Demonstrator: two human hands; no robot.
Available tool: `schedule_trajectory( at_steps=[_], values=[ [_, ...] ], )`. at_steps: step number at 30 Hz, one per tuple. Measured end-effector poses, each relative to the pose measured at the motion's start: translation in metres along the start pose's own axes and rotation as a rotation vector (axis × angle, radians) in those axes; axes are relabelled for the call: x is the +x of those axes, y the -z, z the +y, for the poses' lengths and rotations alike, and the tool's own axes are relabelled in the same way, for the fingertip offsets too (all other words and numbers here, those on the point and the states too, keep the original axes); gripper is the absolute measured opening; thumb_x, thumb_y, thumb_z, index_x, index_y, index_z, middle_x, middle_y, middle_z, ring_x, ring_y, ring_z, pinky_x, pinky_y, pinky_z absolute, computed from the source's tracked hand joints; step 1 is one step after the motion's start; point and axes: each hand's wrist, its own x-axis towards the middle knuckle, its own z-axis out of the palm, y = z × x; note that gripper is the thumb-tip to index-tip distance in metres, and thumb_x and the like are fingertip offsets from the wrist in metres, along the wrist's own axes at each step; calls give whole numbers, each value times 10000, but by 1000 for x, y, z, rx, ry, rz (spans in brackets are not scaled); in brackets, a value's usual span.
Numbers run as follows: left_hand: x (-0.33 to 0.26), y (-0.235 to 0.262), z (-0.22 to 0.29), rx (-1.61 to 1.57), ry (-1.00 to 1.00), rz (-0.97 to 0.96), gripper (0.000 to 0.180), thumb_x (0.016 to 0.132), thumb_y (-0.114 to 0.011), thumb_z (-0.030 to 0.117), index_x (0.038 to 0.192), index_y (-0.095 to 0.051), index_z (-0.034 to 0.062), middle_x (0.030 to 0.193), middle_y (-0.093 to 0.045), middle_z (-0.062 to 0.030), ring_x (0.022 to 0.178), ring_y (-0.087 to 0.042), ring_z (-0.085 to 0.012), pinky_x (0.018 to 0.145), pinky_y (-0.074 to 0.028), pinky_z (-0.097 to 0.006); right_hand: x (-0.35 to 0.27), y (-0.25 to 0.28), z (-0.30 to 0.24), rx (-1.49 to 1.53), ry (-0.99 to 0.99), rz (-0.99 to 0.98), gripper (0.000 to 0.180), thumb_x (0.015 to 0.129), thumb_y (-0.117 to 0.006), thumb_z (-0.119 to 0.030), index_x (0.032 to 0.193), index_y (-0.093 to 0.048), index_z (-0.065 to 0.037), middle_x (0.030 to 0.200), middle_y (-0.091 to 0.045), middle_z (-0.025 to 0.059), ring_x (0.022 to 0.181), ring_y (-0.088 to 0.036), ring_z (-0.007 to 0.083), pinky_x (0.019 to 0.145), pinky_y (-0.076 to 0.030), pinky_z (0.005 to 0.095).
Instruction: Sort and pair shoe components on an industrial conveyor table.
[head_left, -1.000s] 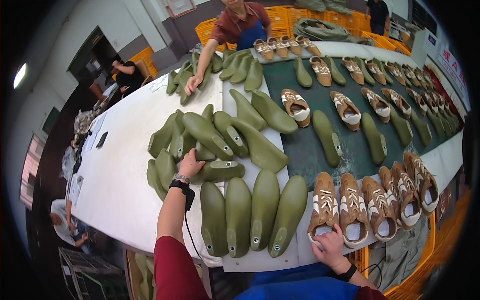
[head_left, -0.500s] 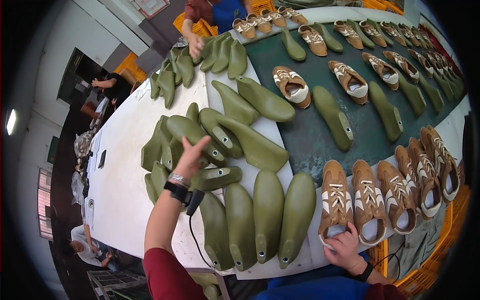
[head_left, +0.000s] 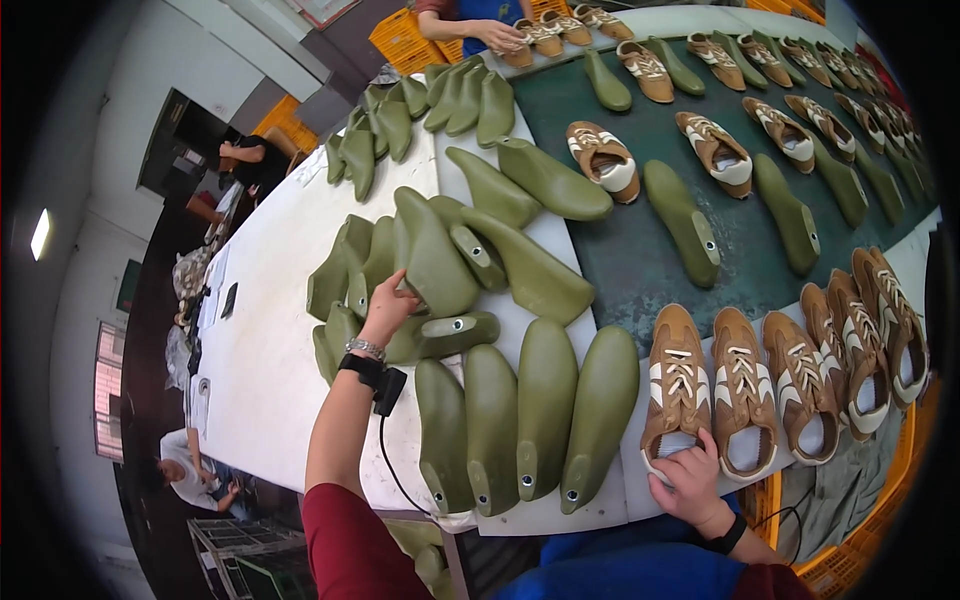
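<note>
My left hand (head_left: 388, 308) closes on the lower end of a green shoe last (head_left: 432, 250), which stands tilted up among other lasts in the middle of the table. Just below it, another last (head_left: 445, 338) lies on its side. At the front right, my right hand (head_left: 690, 487) grips the heel of a brown sneaker (head_left: 679, 372) with white stripes and laces. That sneaker lies toe away from me, at the left end of a row of similar sneakers (head_left: 742, 390). Several lasts (head_left: 545, 410) lie side by side between my hands.
More lasts and sneakers lie in rows on the green mat (head_left: 640, 300). A co-worker's hand (head_left: 500, 37) touches a sneaker at the far edge. Orange crates (head_left: 850, 555) stand at the lower right. A black cable (head_left: 392, 470) hangs from my left wrist.
My left hand has gone from spread fingers over a lying last to closing on it, and the last is tipped up. My right hand stays on the sneaker. The co-worker's hand has moved to the sneakers.
</note>
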Motion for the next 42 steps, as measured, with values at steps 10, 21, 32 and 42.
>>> schedule_trajectory(
  at_steps=[10,21,32,42],
  values=[
    [-32,69,-48,1049,-117,404,768,717,-678,318,1361,-348,61,1311,-455,-193,1191,-430,-416,989,-386,-435,-1,1,-7,20,19,-7,170,665,-702,-154,818,-640,-115,725,-535,22,698,-534,214,983,-330,489],
    [-117,104,-149,292,131,521,973,701,-627,638,1427,-264,102,1336,-334,-346,1234,-385,-449,1031,-345,-398,8,17,-15,20,49,-180,266,709,-683,-128,958,-605,-76,821,-575,72,808,-562,267,983,-339,504],
    [-105,110,-150,269,155,640,826,744,-597,565,1404,-324,151,1249,-466,-331,1136,-506,-410,969,-401,-414,46,108,-44,-92,24,-248,238,713,-664,-54,945,-614,-37,840,-613,141,769,-589,331,691,-472,382],
    [-137,118,-166,350,261,657,439,730,-679,280,962,-602,-85,950,-640,-253,833,-648,-372,726,-537,-406,43,100,-67,-70,180,-326,176,737,-650,-55,911,-627,-43,753,-628,120,705,-614,299,644,-484,370]
  ],
)
